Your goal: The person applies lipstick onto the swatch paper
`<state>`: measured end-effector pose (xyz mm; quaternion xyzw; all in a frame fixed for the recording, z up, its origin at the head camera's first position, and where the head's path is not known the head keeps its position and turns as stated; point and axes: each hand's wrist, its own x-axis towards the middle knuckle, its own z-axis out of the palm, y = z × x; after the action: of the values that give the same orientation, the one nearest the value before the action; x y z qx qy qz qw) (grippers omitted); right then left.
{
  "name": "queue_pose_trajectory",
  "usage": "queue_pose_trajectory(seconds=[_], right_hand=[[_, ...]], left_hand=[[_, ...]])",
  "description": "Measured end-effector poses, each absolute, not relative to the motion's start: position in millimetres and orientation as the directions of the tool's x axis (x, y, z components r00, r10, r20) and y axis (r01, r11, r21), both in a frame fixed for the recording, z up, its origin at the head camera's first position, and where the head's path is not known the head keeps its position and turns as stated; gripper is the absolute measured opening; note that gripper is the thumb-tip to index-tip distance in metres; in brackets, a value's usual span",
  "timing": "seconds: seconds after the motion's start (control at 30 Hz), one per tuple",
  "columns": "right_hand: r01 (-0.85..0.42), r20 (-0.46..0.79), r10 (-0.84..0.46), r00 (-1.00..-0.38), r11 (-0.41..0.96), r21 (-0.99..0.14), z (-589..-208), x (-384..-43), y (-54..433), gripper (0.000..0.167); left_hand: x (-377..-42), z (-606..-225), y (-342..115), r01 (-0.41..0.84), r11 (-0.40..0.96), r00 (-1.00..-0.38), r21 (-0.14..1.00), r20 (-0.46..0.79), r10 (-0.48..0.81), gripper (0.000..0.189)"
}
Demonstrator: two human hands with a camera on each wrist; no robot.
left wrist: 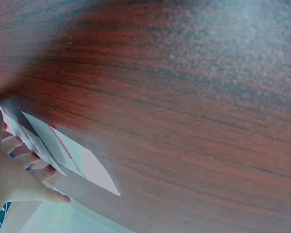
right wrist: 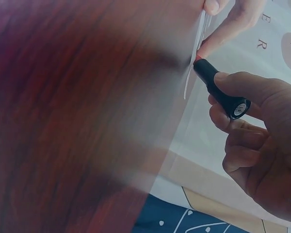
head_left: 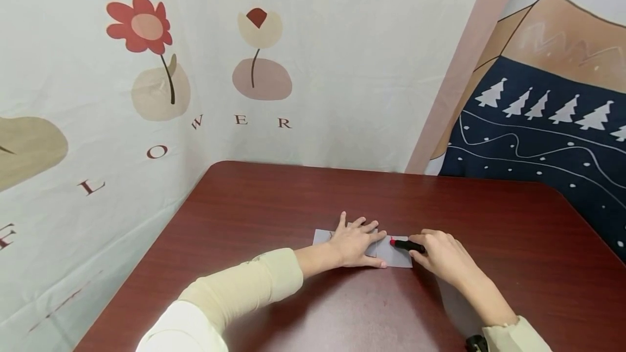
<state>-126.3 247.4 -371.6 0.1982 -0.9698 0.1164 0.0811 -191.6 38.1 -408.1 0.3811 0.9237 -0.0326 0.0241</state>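
Observation:
My left hand (head_left: 354,244) lies with spread fingers across several white paper pieces, pressing them on the table. In my right hand (head_left: 442,254) I pinch a black lipstick (head_left: 409,245), its red tip (head_left: 393,242) at the right-hand paper (head_left: 396,258). A short red mark shows by that tip. The left-hand paper (head_left: 320,237) sticks out beyond my left hand, which hides the middle of the row. In the left wrist view, a red line runs along one paper (left wrist: 94,170). The right wrist view shows a round label on the lipstick's base (right wrist: 240,109).
A dark red-brown wooden table (head_left: 274,194) with rounded corners bears the papers. Behind it hangs a pale cloth (head_left: 342,69) printed with flowers and letters. To the right is a dark blue cloth (head_left: 538,145) with white trees.

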Motion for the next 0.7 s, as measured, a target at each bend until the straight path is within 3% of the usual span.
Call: queue_pose_trajectory(seconds=[0.7], right_hand=[[-0.409,0.193,-0.374,-0.907,0.893,-0.189,-370.0,-123.6,246.9,0.025]], left_hand=[[-191.2,-407.9,37.4,0.704,0.710,-0.710,-0.023,-0.074,0.701,0.075]])
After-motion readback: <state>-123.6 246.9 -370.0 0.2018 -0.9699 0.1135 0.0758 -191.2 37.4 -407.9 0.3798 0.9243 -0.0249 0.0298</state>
